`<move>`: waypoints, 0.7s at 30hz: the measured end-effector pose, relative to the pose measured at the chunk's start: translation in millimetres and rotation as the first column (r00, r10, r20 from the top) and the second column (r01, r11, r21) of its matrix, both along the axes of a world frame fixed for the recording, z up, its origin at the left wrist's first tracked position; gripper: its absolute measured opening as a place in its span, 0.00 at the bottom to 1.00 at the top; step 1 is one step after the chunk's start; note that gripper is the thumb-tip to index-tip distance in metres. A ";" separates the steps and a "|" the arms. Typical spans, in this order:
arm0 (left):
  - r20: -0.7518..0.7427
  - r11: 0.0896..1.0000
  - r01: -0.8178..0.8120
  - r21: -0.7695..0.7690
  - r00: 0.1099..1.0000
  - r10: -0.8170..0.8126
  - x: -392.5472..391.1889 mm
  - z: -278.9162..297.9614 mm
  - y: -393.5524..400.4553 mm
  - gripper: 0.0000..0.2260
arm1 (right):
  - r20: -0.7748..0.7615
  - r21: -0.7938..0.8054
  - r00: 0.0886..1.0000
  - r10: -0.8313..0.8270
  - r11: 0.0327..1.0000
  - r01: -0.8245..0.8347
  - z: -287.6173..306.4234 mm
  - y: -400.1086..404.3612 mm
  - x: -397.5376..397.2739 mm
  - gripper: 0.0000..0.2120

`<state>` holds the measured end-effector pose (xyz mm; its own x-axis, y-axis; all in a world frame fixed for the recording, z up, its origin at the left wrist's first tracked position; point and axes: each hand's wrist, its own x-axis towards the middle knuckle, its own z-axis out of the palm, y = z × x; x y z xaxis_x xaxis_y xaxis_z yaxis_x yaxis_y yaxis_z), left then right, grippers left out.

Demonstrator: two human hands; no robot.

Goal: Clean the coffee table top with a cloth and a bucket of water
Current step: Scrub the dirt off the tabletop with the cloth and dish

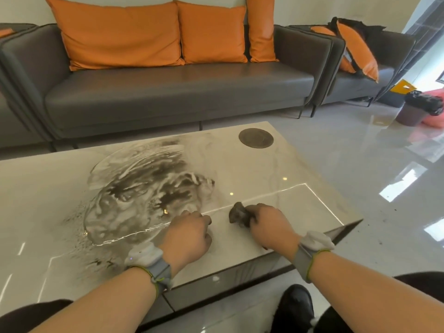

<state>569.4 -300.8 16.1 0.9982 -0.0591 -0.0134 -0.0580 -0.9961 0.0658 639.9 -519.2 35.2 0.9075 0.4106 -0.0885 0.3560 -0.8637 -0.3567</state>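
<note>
Puddle [141,188] of dirty, dark-streaked water is spread over the left-middle of the coffee table top [276,169], roughly at 10 o'clock from the hands. The marble-look surface is seen to be wet and glossy there, with ceiling lights reflected in it.

Moving right, the left hand [189,234] is held low over the table near its front edge, fingers curled in loosely, nothing gripped as far as can be made out. A grey strap with a white pod [149,258] is worn on that wrist.

Just to the right, at about 3 o'clock from the left hand, the cloth [237,213] is found: a dark, soggy wad bunched up and clutched in the right hand [269,224], fingers wrapped round it, pressed on or just above the table top. A matching band [314,241] is worn on the right wrist too.

Further back, at 12 o'clock, a round dark inset disc [256,138] is set into the table's far corner. Behind that, a grey sofa [168,92] with orange cushions [115,32] is seen. Way off at 2 o'clock, a bucket [413,112] is parked on the shiny floor [360,164], well apart from the table, with a black bag over its rim.
</note>
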 end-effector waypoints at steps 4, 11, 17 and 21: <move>-0.067 1.000 -0.003 0.011 0.998 0.004 -9.0 -8.9 -0.6 0.20 | -0.189 0.161 0.952 -0.239 0.949 0.270 2.5 -18.8 9.1 0.19; -0.035 0.997 -0.050 -0.059 0.998 0.048 -6.3 -9.8 0.3 0.20 | 0.013 -0.029 0.850 -0.526 0.850 0.527 -16.8 -70.8 36.4 0.19; -0.034 0.995 -0.086 -0.054 0.996 0.085 -1.6 1.5 -6.4 0.18 | 0.165 -0.140 0.919 -0.358 0.914 0.381 -33.7 -70.4 23.3 0.19; -0.040 0.994 -0.107 0.007 0.993 0.107 -0.2 8.8 -15.2 0.15 | 0.186 -0.181 0.900 -0.394 0.886 0.426 -45.1 -62.7 30.5 0.19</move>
